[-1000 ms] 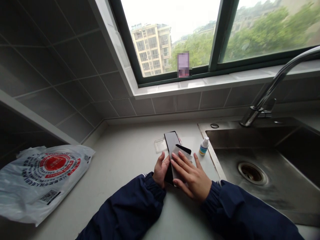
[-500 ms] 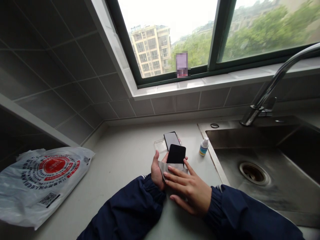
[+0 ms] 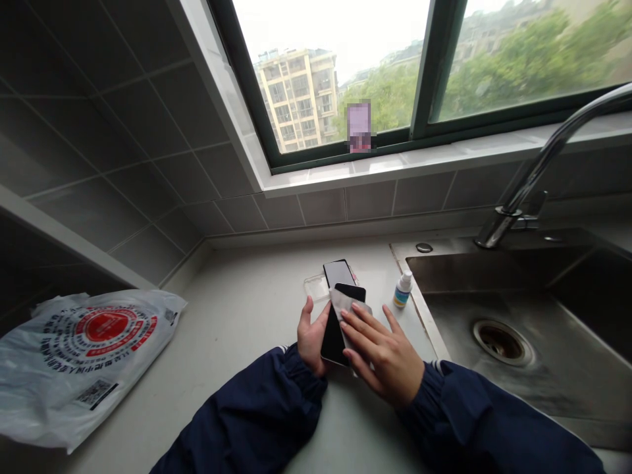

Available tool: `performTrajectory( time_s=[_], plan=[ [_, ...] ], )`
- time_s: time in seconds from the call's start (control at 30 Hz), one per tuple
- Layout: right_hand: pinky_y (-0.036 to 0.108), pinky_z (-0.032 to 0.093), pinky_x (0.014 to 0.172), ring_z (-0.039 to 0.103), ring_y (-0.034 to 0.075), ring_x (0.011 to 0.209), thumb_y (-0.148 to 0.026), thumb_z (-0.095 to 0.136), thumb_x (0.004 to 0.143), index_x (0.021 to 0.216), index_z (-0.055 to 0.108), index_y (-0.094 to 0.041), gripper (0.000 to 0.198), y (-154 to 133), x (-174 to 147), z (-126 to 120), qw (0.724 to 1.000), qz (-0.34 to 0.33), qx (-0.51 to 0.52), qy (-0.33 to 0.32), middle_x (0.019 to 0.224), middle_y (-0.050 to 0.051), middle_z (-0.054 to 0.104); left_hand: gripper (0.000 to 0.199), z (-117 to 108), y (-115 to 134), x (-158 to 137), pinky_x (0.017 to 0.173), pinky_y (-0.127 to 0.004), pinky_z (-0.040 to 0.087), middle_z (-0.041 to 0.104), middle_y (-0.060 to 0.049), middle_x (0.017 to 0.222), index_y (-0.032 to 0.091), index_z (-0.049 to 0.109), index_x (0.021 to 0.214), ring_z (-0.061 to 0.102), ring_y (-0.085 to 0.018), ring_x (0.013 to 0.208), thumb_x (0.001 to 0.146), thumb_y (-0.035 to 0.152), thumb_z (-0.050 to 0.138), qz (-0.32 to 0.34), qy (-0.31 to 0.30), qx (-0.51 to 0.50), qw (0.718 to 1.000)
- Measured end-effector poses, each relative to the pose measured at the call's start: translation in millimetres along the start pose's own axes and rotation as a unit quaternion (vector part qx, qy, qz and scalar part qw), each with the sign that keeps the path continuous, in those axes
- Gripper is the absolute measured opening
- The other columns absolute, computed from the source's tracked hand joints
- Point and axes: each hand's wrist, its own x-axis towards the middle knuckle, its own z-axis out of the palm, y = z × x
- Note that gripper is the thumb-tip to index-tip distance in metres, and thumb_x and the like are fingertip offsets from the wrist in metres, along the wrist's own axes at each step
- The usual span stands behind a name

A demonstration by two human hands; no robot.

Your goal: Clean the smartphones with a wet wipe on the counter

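A black smartphone point(image 3: 332, 337) lies tilted in my left hand point(image 3: 310, 334), which supports it from below and along its left side with the thumb out. Most of that hand's fingers are hidden under the phone. My right hand point(image 3: 388, 359) presses a light grey cloth point(image 3: 342, 304) flat on the screen, its fingers stretched over the fabric. The cloth covers the upper middle and right of the screen. Just beyond, a second phone point(image 3: 340, 272) rests on the counter, partly hidden by the held one. Beside it sits a clear phone case point(image 3: 315, 287).
A small white spray bottle point(image 3: 402, 289) stands on the counter point(image 3: 237, 309) near the edge of the steel sink point(image 3: 543, 368). A curved faucet point(image 3: 530, 164) rises behind the sink. At the left lies a printed plastic bag point(image 3: 83, 355). A window point(image 3: 326, 79) is above.
My right hand and the cloth have slid upward over the phone, and the cloth has turned. The lower left of the screen now shows. My left hand stays almost in place.
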Motion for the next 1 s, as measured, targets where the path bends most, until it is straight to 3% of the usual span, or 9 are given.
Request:
performTrajectory(
  time_s=[0.17,0.4,1.0],
  plan=[
    [0.063,0.023,0.115,0.028,0.033,0.146,-0.032,0.046,0.096,0.153,0.029,-0.018,0.061,1.3,-0.2,2.5,0.997,0.059,-0.038,0.025,0.157,0.011,0.032,0.075,1.1,-4.5,-2.4,0.112,-0.047,0.032,0.053,-0.016,0.142,0.016,0.039,0.148,0.049,-0.033,0.132,0.091,0.064,0.036,0.0,-0.008,0.029,1.0],
    [0.063,0.019,0.116,0.024,0.035,0.147,-0.033,0.045,0.097,0.158,0.008,-0.02,0.073,4.7,2.1,0.7,0.992,0.093,-0.055,0.059,0.159,0.012,0.026,0.068,1.3,-8.9,-6.0,0.111,-0.046,0.033,0.058,-0.015,0.137,0.016,0.046,0.144,0.051,-0.034,0.129,0.089,0.057,0.048,-0.015,-0.048,0.078,0.996],
    [0.065,0.007,0.116,0.02,0.034,0.149,-0.035,0.046,0.096,0.157,0.013,-0.018,0.072,8.2,0.3,3.8,0.997,0.046,-0.051,0.022,0.159,0.011,0.025,0.067,-4.4,-12.8,-6.2,0.118,-0.04,0.024,0.052,-0.013,0.144,0.014,0.041,0.147,0.04,-0.03,0.139,0.093,0.054,0.044,-0.01,-0.056,0.083,0.995]
  ],
)
